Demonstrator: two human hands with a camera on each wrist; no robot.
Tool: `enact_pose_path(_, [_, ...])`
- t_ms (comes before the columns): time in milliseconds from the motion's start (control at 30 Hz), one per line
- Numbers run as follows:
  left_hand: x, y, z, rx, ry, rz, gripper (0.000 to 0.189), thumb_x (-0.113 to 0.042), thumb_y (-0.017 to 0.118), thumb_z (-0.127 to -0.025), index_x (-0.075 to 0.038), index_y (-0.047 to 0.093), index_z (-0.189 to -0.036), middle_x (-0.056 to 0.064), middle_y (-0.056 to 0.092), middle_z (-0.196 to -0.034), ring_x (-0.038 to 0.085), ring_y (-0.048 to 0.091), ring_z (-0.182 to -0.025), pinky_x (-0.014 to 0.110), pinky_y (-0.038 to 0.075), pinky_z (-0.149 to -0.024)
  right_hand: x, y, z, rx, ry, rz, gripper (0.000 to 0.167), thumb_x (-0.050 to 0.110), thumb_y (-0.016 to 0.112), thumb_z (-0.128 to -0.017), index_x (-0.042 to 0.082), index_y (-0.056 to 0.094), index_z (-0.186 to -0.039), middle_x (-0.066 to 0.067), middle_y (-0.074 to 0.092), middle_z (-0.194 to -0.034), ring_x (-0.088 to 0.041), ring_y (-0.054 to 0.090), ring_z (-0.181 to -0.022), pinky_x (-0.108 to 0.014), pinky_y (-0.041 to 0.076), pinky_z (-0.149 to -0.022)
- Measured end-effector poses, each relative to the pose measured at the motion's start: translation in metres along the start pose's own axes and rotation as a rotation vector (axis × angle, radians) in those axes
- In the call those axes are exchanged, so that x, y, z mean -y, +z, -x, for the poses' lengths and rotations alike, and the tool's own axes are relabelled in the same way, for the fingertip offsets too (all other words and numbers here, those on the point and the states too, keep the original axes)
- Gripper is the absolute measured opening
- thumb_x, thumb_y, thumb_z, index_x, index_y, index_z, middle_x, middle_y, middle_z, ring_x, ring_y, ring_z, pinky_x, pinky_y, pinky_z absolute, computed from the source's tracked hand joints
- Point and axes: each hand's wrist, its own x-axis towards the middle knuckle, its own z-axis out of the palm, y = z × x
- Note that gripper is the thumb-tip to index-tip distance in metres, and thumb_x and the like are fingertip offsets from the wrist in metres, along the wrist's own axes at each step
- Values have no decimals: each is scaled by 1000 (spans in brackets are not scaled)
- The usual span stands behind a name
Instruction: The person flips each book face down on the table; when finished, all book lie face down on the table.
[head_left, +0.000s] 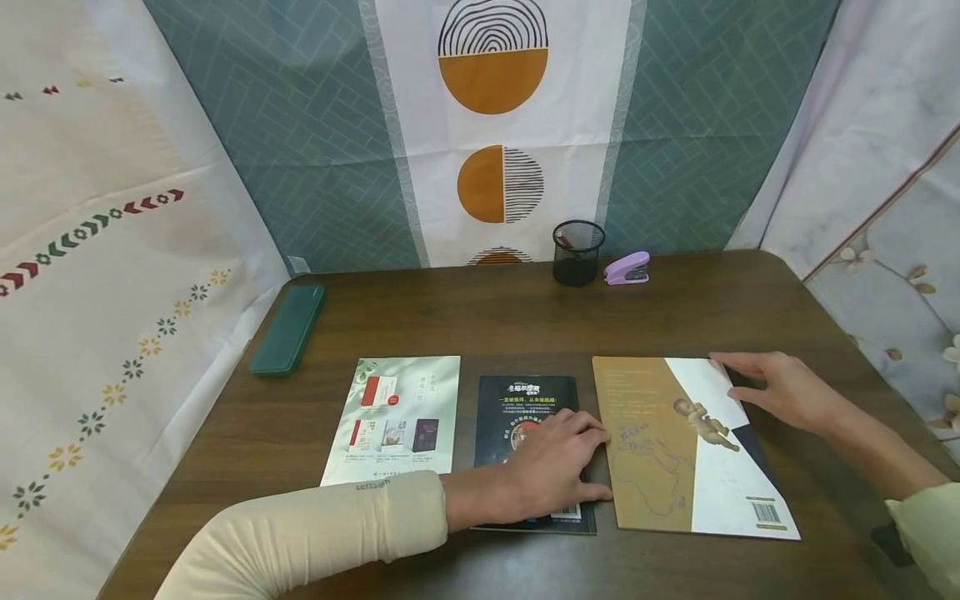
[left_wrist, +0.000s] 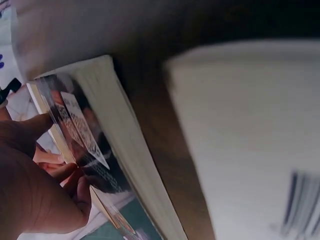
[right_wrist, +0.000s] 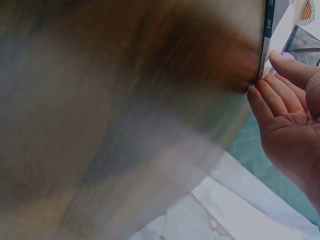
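Observation:
In the head view, a brown-and-white book (head_left: 652, 450) lies flat at the right of a row of three. My left hand (head_left: 558, 467) is over the dark book (head_left: 525, 408) in the middle, its fingertips and thumb at the left edge of the brown-and-white book. Along that book's upper right edge, my right hand (head_left: 787, 387) touches with extended fingers. The right wrist view has the fingers of the right hand (right_wrist: 285, 110) against the book's thin spine-like edge (right_wrist: 266, 42). A pale green book (head_left: 408, 417) lies leftmost, its lower part hidden by the left sleeve.
A green case (head_left: 288, 329) lies at the table's left edge. Towards the back stand a black mesh pen holder (head_left: 578, 254) and a purple stapler (head_left: 627, 268). Patterned cloths (head_left: 315, 125) hang behind and beside the wooden table (head_left: 450, 308).

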Motion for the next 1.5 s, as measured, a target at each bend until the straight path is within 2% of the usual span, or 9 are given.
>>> enact_pose_path(500, [-6,4,-2,-79,-11,-57,63,-61,82,-88,-15,73,-131,-3,66,-129,13,59,-115,21,48,-99,2,0,-5,6,15,-10,70,-1,82,-89,-14,49,-149,-42,46,-148,-64,48,-132,-70,50,-97])
enact_pose_path(800, [-3,3,-2,-57,-7,-3,64,-63,79,-89,-16,72,-133,-4,64,-132,11,57,-118,22,47,-101,6,0,-6,18,17,3,72,3,81,-91,-15,46,-151,-43,43,-150,-66,45,-134,-73,45,-100])
enact_pose_path(1000, [2,0,1,-53,-8,50,67,-64,76,-91,-17,68,-139,-4,63,-137,12,56,-123,26,47,-107,16,4,-4,30,42,-5,85,16,84,-92,-11,37,-157,-44,38,-154,-68,36,-138,-79,36,-105])
enact_pose_path(1133, [12,-6,4,-53,-19,130,69,-63,72,-95,-18,63,-146,-3,60,-146,15,54,-135,35,45,-114,26,7,-3,20,34,-17,96,33,86,-91,-5,34,-162,-43,37,-156,-67,36,-139,-81,36,-103])
enact_pose_path(1267, [27,-15,8,-25,-15,254,72,-60,68,-99,-18,54,-155,-2,50,-159,17,43,-149,43,38,-121,38,12,-2,13,24,-12,100,45,83,-92,3,30,-166,-41,36,-158,-67,38,-139,-82,37,-101])
enact_pose_path(1400, [46,-21,16,-10,-11,375,76,-58,68,-101,-19,45,-162,-1,40,-168,19,34,-155,51,33,-124,50,17,-1,18,17,-29,99,48,79,-95,11,26,-169,-34,31,-166,-65,35,-142,-85,33,-102])
enact_pose_path(1500, [62,-26,24,-10,-19,424,80,-57,69,-100,-19,41,-164,-2,34,-171,20,29,-158,57,31,-124,58,20,-1,17,-6,-40,94,47,75,-98,13,25,-170,-30,28,-168,-64,34,-144,-85,32,-102])
